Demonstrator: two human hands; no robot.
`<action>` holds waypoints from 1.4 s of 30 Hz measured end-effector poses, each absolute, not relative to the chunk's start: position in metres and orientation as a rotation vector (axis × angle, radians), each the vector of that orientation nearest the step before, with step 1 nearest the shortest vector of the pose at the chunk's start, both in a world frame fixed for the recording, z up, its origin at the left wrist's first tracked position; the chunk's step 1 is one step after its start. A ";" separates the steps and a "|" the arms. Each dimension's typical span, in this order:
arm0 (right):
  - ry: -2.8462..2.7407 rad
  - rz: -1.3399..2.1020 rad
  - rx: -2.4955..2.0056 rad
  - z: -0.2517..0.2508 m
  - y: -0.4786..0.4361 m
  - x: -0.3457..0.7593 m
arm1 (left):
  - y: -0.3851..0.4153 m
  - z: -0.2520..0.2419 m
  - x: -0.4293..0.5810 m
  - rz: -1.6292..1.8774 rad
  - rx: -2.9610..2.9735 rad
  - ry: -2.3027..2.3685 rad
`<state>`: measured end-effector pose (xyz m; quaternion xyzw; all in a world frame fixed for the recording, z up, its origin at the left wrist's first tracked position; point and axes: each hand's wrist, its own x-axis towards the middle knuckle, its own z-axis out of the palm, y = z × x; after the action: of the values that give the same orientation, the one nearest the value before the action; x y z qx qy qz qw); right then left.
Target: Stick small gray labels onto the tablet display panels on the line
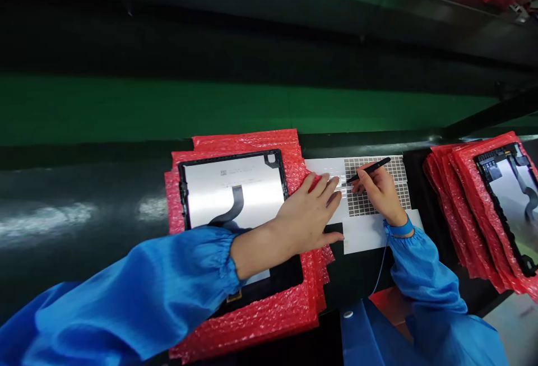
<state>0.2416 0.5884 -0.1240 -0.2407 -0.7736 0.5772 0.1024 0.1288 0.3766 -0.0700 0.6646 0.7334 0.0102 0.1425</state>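
Observation:
My left hand (309, 214) lies flat with fingers spread, its fingertips pressing on a white sheet of small grey sticker squares (395, 171). My right hand (379, 191) grips black tweezers (370, 170), whose tip touches the sheet by my left fingertips. Left of the sheet, a tablet panel (229, 189) with a black flex cable lies face down on a stack of red bubble wrap (252, 142); my left forearm in a blue sleeve crosses over it.
A second panel (510, 192) rests on more red bubble wrap (454, 186) at the right. A green conveyor belt (168, 108) runs behind the dark work surface. A blue wrist strap (401, 227) with a cord is on my right wrist.

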 end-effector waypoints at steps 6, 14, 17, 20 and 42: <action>-2.321 1.739 -0.738 -0.114 0.586 0.241 | 0.370 -0.073 0.135 0.055 1.944 2.108; -2.042 2.007 -0.714 -0.107 0.595 0.237 | 0.377 -0.076 0.133 0.085 1.950 2.150; -1.904 2.021 -0.623 -0.095 0.588 0.236 | 0.363 -0.060 0.148 0.214 2.029 2.245; -1.898 2.027 -0.498 -0.079 0.567 0.231 | 0.331 -0.036 0.171 0.487 2.092 2.258; -2.072 2.278 -0.486 -0.073 0.483 0.181 | 0.275 -0.056 0.157 0.442 1.548 2.693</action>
<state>0.1805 0.4830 -0.0733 -0.1557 -0.6647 0.7306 0.0120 0.1574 0.2746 -0.0556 0.4933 0.8584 0.1408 0.0021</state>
